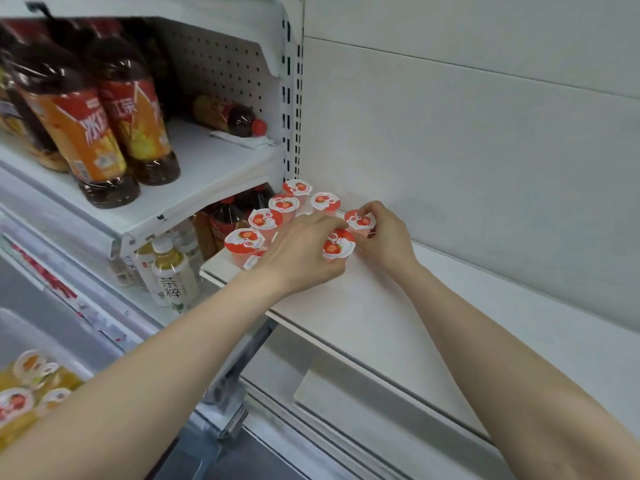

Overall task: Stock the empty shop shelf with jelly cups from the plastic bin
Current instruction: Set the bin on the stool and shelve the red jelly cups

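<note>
Nearest us, at the lower left, the plastic bin (52, 337) holds spare jelly cups (31, 365), orange and strawberry, so we judge the stocking only begun. Ahead lies the white shelf (398, 306), bare over most of its length. Our left hand (301, 252) has its fingers curled round a strawberry jelly cup (338, 244). Just beyond it, our right hand (386, 233) pinches a second strawberry cup (360, 220) by its rim. Both cups are at or just above the board; we cannot tell which. To place them well, we should set each down flat, lid up, close beside the row of cups (277, 209) standing at the shelf's left end. We should avoid nudging those, then release one hand at a time. Farther off, iced tea bottles (104, 126) stand on the neighbouring shelf.
</note>
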